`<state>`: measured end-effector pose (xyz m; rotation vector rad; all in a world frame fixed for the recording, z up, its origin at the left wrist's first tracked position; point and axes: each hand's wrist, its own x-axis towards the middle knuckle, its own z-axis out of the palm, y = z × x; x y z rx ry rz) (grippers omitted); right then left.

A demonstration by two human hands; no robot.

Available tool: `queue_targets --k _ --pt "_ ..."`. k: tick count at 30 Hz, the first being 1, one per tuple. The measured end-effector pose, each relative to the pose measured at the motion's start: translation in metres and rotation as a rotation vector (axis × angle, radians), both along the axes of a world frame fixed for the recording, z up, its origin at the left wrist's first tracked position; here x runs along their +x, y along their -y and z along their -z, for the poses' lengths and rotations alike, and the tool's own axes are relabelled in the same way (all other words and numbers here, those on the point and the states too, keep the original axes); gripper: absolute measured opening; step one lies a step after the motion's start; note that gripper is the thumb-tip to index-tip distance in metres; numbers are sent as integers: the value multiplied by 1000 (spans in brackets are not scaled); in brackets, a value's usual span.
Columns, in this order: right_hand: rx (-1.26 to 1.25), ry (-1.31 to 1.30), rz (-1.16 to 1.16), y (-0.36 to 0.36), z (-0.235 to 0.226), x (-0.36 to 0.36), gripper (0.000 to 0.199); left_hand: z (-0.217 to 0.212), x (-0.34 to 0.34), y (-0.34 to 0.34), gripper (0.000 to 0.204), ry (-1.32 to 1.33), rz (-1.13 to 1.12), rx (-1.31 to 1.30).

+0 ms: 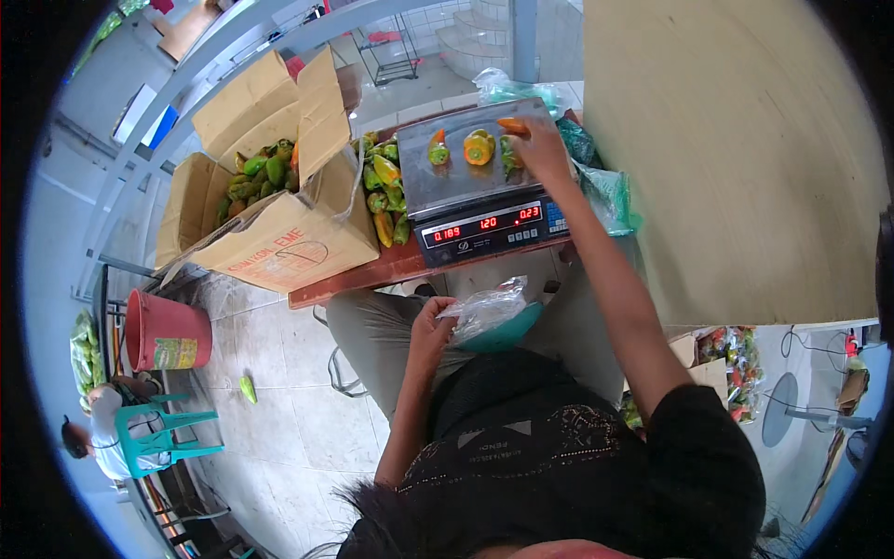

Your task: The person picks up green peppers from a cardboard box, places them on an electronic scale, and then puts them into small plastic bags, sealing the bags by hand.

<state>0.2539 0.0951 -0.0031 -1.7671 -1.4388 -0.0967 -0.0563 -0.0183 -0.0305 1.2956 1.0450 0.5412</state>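
Observation:
My right hand (542, 147) reaches onto the metal plate of a digital scale (456, 191), its fingers closed on an orange pepper (511, 124). Just below those fingers lies a dark green pepper (509, 156), partly hidden by the hand. A yellow-orange pepper (479, 147) and a smaller orange-and-green pepper (438, 149) rest farther left on the plate. Red digits glow on the scale's front panel. Over my lap, my left hand (432, 326) pinches the edge of a clear plastic bag (489, 306). Something teal (507, 331) lies under the bag.
Left of the scale, more peppers (384, 182) lie on the reddish bench (349, 281). Beside them stands an open cardboard box (289, 247) holding green produce. Plastic bags (605, 191) flank the scale's right side, near a large beige panel (736, 158). A red bucket (169, 328) is on the floor; a person sits on a green chair (154, 433).

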Motion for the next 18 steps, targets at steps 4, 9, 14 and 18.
queue_targets --k 4,9,14,18 --pt "-211 -575 -672 104 -8 -68 44 16 -1 0 16 89 -64 14" --pt "-209 -229 -658 148 28 -116 32 -3 2 -1 16 96 -111 102" --pt "-237 -376 -593 141 27 -121 17 -9 -4 2 17 332 -210 67" --pt "-233 -345 -529 142 32 -120 19 -5 -12 4 16 301 -98 131"
